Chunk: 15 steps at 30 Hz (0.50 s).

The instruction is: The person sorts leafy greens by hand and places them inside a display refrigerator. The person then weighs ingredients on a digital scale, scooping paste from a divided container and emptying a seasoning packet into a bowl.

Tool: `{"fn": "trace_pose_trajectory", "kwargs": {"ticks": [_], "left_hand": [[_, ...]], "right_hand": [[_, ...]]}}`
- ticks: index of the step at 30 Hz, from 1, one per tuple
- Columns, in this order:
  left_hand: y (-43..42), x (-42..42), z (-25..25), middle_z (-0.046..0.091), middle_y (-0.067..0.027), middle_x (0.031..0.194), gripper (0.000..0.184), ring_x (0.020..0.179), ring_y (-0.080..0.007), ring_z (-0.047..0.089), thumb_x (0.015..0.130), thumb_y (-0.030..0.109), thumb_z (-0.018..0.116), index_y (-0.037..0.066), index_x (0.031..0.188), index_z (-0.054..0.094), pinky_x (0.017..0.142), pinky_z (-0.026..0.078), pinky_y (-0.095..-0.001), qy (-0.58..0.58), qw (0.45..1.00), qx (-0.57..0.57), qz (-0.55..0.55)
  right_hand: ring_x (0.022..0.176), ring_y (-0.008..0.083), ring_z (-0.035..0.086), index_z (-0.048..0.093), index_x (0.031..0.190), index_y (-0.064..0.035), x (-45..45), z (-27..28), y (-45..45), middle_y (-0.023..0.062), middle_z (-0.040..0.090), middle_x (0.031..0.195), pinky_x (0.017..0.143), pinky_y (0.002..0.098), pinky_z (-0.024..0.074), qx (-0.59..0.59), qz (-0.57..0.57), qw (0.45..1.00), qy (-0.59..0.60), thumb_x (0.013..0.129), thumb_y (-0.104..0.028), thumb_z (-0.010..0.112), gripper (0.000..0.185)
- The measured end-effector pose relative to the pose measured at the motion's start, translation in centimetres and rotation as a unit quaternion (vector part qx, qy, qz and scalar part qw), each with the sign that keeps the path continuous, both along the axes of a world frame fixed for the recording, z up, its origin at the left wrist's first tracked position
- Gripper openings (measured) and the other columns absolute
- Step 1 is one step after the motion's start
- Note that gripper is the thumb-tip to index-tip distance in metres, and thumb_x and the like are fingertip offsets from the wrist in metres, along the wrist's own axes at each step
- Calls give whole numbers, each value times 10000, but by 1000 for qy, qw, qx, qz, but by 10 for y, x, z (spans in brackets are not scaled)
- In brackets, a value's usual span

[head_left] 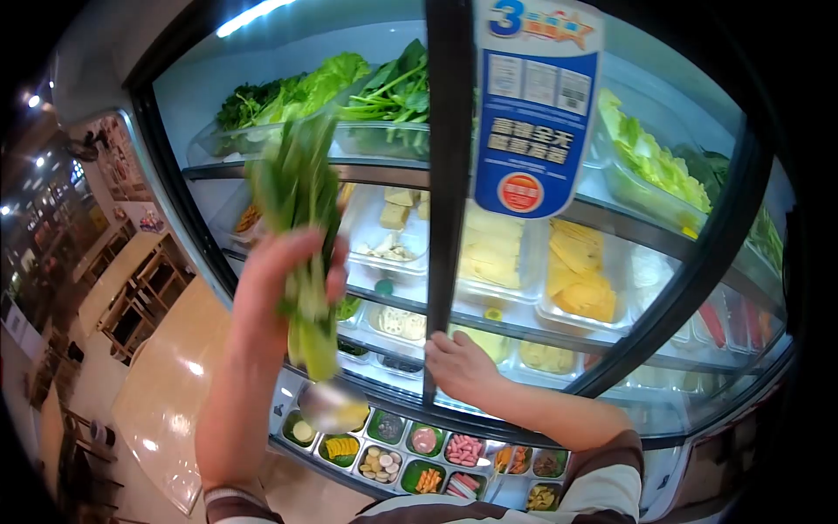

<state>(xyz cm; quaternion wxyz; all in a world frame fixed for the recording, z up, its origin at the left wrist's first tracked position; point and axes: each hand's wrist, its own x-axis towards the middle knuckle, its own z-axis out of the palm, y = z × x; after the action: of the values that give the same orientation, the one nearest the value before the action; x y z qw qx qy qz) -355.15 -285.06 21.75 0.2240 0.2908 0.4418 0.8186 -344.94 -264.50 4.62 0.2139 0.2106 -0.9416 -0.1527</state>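
Around greens [305,179]; left hand [281,272] raised

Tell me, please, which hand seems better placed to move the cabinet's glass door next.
Probably the right hand: its fingers are at the black door frame, while the left hand is full, gripping the leafy greens.

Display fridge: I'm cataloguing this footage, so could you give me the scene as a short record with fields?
Left hand: the left hand grips a bunch of leafy greens, leaves up
Right hand: the right hand is at the dark door frame
Top shelf: leafy vegetables in clear tubs
Middle shelf: includes yellow sheets
Front: blue-and-white sign
Left background: wooden tables
Unclear: pale blurred shape below the bunch
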Motion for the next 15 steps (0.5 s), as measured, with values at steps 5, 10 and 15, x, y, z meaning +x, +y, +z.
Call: {"fn": "trace_pose_trajectory", "kwargs": {"ticks": [5,10,15], "left_hand": [[95,0,91,607,-99,795,307,641,-129,602,786,189,651,-43,944,527,555,512,-225,80,996,-33,-19],[195,-37,138,592,-131,795,293,653,-156,612,789,120,662,-80,946,517,544,531,-239,194,979,-68,-6],[260,-36,160,616,-179,904,556,838,-249,625,727,375,709,-76,1020,568,715,512,-373,386,842,-344,152]], "right_hand": [[874,163,472,626,637,-121,73,15,47,7,507,775,656,290,355,-14,-36,999,-10,660,-152,575,64],[833,176,498,600,633,-115,115,20,70,15,508,726,636,303,358,-80,-59,995,-1,684,-160,603,69],[574,269,561,551,688,-73,129,6,73,87,553,615,495,358,467,-306,-152,932,124,790,-275,632,240]]}}
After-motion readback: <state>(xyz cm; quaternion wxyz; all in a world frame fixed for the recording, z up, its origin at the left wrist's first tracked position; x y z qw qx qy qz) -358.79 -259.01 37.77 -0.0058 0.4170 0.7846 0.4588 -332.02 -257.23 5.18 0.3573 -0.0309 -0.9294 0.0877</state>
